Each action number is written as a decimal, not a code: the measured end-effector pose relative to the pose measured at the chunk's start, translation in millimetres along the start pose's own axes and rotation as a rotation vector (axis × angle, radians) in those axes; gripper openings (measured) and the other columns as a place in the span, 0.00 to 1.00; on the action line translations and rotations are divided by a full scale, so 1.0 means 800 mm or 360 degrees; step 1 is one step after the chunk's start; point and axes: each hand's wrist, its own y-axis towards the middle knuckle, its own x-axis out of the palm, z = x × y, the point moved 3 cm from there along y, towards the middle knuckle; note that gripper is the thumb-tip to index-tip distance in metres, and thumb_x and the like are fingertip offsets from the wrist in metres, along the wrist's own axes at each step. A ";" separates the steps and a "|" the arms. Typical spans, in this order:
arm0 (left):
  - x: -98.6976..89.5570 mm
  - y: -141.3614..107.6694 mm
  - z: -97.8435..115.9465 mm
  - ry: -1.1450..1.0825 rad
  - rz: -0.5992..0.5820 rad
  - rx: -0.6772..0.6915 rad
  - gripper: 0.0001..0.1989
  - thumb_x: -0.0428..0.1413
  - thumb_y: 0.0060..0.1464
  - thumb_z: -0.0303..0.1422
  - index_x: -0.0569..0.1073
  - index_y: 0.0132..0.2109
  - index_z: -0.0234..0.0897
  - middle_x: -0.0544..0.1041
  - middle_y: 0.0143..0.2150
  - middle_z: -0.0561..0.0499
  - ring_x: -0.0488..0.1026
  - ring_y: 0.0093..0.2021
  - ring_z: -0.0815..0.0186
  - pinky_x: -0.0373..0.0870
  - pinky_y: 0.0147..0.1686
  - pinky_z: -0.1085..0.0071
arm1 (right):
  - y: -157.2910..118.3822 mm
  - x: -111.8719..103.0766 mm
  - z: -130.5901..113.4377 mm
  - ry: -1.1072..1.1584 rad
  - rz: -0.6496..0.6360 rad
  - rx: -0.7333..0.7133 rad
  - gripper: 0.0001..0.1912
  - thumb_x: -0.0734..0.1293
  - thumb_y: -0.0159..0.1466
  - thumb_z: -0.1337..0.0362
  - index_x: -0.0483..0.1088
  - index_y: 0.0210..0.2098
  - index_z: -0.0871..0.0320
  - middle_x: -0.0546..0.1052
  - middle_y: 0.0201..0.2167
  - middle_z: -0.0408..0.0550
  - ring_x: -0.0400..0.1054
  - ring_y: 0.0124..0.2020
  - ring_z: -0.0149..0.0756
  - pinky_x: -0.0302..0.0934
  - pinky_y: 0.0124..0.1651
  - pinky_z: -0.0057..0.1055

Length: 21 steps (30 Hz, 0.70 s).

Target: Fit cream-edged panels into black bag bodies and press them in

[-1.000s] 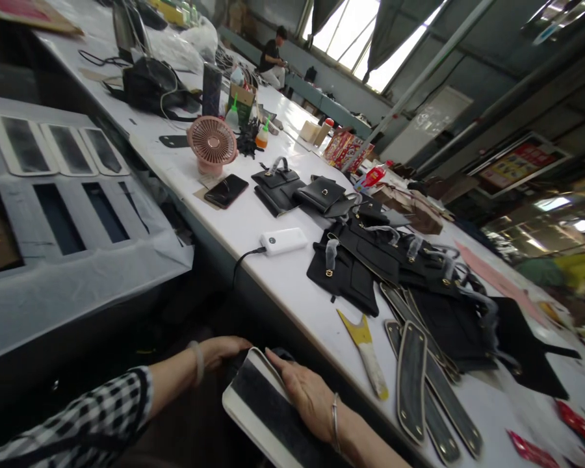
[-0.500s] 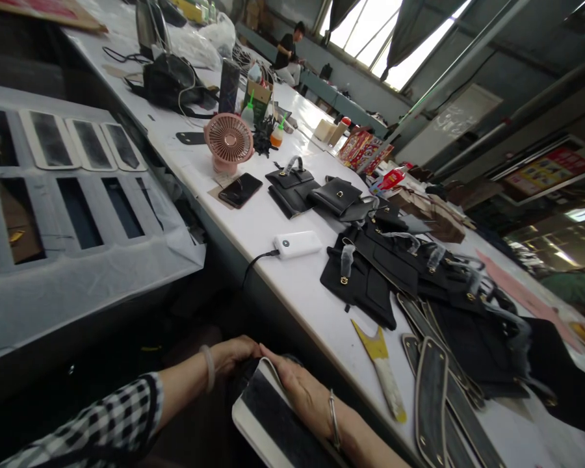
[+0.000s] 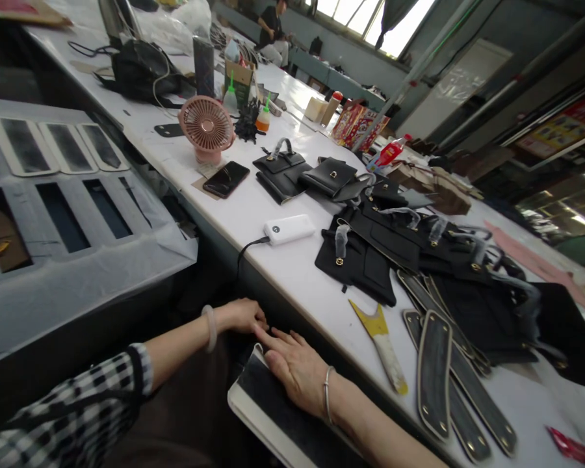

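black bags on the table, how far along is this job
The black bags look well along, several with handles and gold fittings. In hand is a dark panel, under the right hand, with the left hand near its end. Likely left: the loose straps on the table and pale-bordered panels on the white sheet, none visibly joined to a bag. Overall share: can't tell.

The right hand [image 3: 299, 374] has just opened out, fingers now spread past the end of the dark, pale-edged panel [image 3: 277, 403] where they had hugged its rim. The left hand [image 3: 246, 316] has moved up, its fingers now curled in by the right fingertips. The view's tilted down too, clipping the seated person's head [image 3: 281, 5].
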 end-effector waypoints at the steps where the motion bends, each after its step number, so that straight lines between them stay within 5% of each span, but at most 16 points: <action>1: -0.007 -0.004 0.016 0.0061 -0.0041 0.0020 0.15 0.56 0.55 0.42 0.77 0.32 0.34 0.75 0.27 0.53 0.71 0.30 0.67 0.67 0.34 0.71 | -0.007 0.001 0.005 0.0021 0.0011 0.0016 0.27 0.44 0.72 0.53 0.43 0.68 0.49 0.57 0.66 0.45 0.48 0.67 0.47 0.41 0.66 0.53; 4: -0.014 -0.025 0.065 0.0173 -0.0252 0.0077 0.21 0.52 0.56 0.47 0.80 0.34 0.34 0.75 0.24 0.53 0.69 0.26 0.68 0.63 0.27 0.75 | -0.032 0.006 0.021 0.0088 0.0022 0.0071 0.28 0.44 0.72 0.53 0.44 0.68 0.50 0.60 0.65 0.49 0.53 0.65 0.44 0.44 0.65 0.50; 8: -0.007 -0.052 0.107 0.0365 -0.0415 0.0134 0.11 0.59 0.47 0.39 0.82 0.31 0.37 0.73 0.20 0.56 0.65 0.23 0.70 0.59 0.24 0.76 | -0.074 0.010 0.042 0.0216 -0.0034 0.0186 0.27 0.44 0.71 0.51 0.44 0.68 0.46 0.59 0.65 0.45 0.54 0.65 0.44 0.43 0.66 0.51; 16: -0.003 -0.049 0.120 0.0578 -0.0529 0.0122 0.09 0.58 0.47 0.35 0.83 0.32 0.40 0.73 0.21 0.56 0.67 0.25 0.68 0.61 0.25 0.76 | -0.160 0.011 0.081 0.0320 -0.0182 0.0423 0.26 0.45 0.71 0.50 0.45 0.67 0.42 0.58 0.65 0.41 0.54 0.64 0.47 0.40 0.65 0.58; 21: -0.002 -0.047 0.124 0.0669 -0.0563 0.0083 0.09 0.58 0.47 0.36 0.82 0.30 0.38 0.68 0.19 0.56 0.65 0.23 0.69 0.58 0.24 0.75 | -0.168 0.011 0.088 0.0313 -0.0142 0.0390 0.24 0.47 0.71 0.53 0.46 0.66 0.37 0.59 0.65 0.40 0.57 0.63 0.51 0.44 0.63 0.62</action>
